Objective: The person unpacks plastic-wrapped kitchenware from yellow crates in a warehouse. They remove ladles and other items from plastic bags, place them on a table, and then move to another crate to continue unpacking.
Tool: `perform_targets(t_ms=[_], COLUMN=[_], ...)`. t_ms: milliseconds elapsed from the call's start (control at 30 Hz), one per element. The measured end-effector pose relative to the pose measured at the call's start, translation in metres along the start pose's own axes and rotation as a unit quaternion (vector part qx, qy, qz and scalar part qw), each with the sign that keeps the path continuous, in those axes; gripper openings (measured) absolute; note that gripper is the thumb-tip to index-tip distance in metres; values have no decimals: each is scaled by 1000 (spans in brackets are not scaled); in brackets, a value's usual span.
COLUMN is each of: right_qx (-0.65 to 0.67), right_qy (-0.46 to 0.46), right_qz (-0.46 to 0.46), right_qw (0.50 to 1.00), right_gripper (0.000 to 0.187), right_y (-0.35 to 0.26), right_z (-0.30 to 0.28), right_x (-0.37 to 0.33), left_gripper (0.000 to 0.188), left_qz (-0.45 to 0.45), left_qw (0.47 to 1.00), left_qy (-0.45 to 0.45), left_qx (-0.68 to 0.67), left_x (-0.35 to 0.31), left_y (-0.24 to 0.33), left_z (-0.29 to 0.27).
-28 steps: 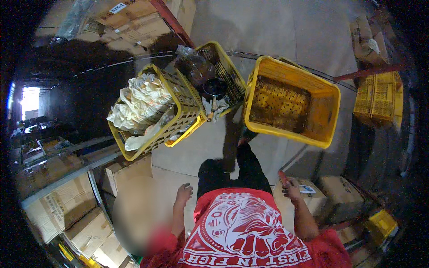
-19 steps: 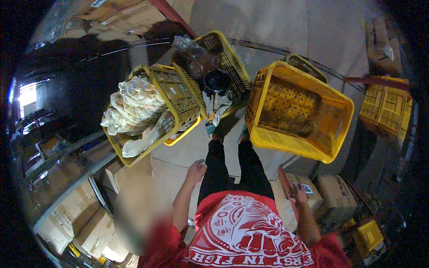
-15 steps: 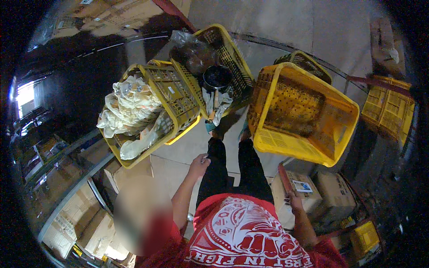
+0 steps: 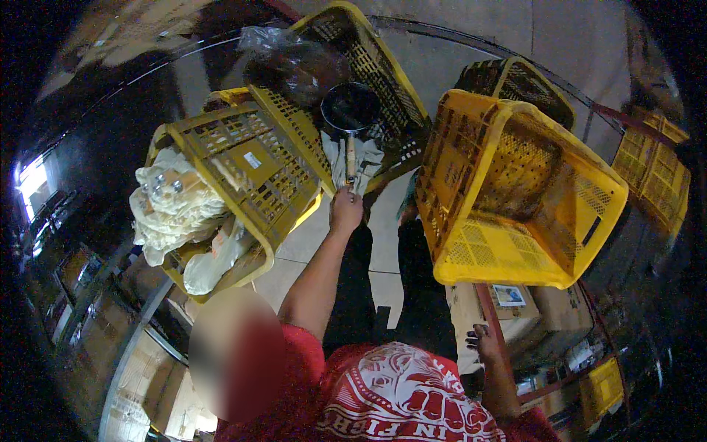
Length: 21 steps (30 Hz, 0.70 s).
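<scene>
A dark round pan with a light wooden handle lies at the near edge of a yellow plastic crate, over crumpled whitish cloth. My left hand is stretched forward, its fingers closed at the near end of that handle; the exact grip is small in view. Down at the right, my right hand has its dark-looking fingers apart and holds nothing. It is beside a red rack beam, above a cardboard box.
To the left, a tilted yellow crate holds whitish bundled cloth. A tipped yellow crate opens toward me on the right. Clear plastic wrap lies in the middle crate. Shelving with cartons lines the left.
My left hand has moved forward from beside my leg to the pan's handle. My right hand has come off the red beam, its fingers now spread. The view has shifted.
</scene>
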State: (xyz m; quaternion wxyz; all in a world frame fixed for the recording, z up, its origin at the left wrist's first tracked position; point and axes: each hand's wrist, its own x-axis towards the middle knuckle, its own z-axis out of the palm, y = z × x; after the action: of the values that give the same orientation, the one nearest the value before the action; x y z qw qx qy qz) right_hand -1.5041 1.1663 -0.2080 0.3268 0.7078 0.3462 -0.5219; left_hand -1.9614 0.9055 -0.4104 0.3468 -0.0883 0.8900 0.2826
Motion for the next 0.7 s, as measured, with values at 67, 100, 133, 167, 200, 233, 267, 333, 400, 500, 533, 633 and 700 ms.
perform_targets(t_ms=[67,100,133,167,200,233,267,333,400,500,533,633,700], right_qx=[2,13,19,9,-12,-6,16,24,25,28,28,29,37], right_qy=[11,16,6,10,29,38,19,40,25,26,30,32,12], right_qz=[29,41,40,47,66,74,63,94,82,82,94,85,78], right_qw=[1000,999,999,999,997,996,998,994,996,996,995,995,996], right_gripper=[39,39,40,40,41,43,43,44,43,40,39,40,40], right_y=[8,11,15,18,21,23,24,26,26,26,26,25,23], right_z=[1,2,3,3,4,6,7,10,12,15,15,17,19], right_x=[3,4,5,6,8,8,10,12,13,14,15,18,19], left_gripper=[28,27,29,30,32,37,38,40,45,46,45,42,38], left_qz=[-10,-23,-19,-28,-47,-67,-72,-84,-76,-102,-113,-127,-125], left_qw=[998,996,995,993,990,986,983,973,973,970,970,974,978], left_qy=[40,53,65,66,59,41,27,-2,-8,-24,-7,28,30], left_qx=[42,61,79,96,116,145,168,214,219,217,217,184,163], left_x=[23,34,44,54,64,76,84,96,103,110,111,111,110], left_y=[0,-1,-3,-5,-8,-10,-13,-20,-27,-33,-34,-31,-28], left_z=[15,21,27,32,36,41,45,52,57,60,59,50,40])
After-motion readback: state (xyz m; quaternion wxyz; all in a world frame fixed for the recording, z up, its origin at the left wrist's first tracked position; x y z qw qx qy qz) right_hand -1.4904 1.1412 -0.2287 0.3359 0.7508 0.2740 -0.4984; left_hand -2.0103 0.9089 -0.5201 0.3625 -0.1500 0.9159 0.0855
